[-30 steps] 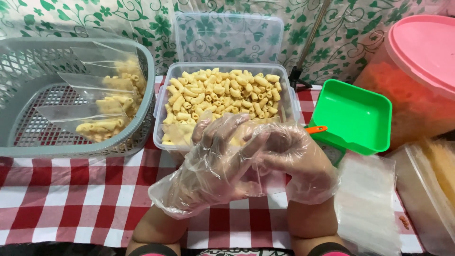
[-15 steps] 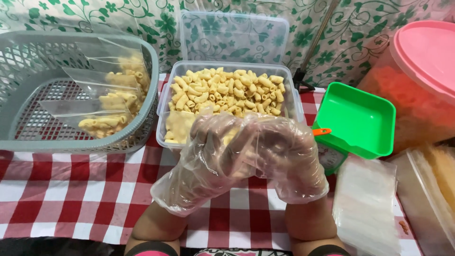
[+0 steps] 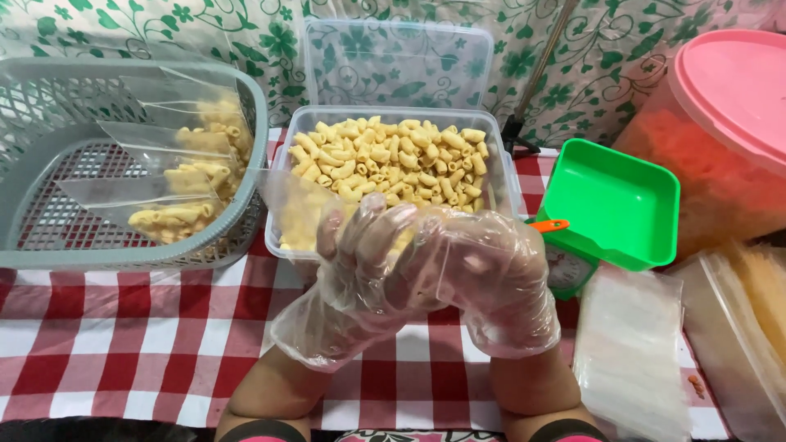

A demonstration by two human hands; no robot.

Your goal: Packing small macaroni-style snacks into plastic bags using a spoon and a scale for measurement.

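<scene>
Table under a red-and-white checked cloth (image 3: 123,360), spanning the lower frame. Directly on it: grey plastic lattice basket (image 3: 49,245) upper left; clear rectangular plastic tub of yellow macaroni snacks (image 3: 393,160) centre top, just beside the basket; small kitchen scale with square green plastic tray (image 3: 614,205) right of centre; large clear jar with pink lid (image 3: 729,106) upper right; stack of flat clear plastic bags (image 3: 634,344) lower right; clear container (image 3: 737,327) at the right edge, contents unclear.

clear filled snack bags (image 3: 176,192) in grey basket (image 3: 49,254), empty bags stack (image 3: 634,352) right
</scene>
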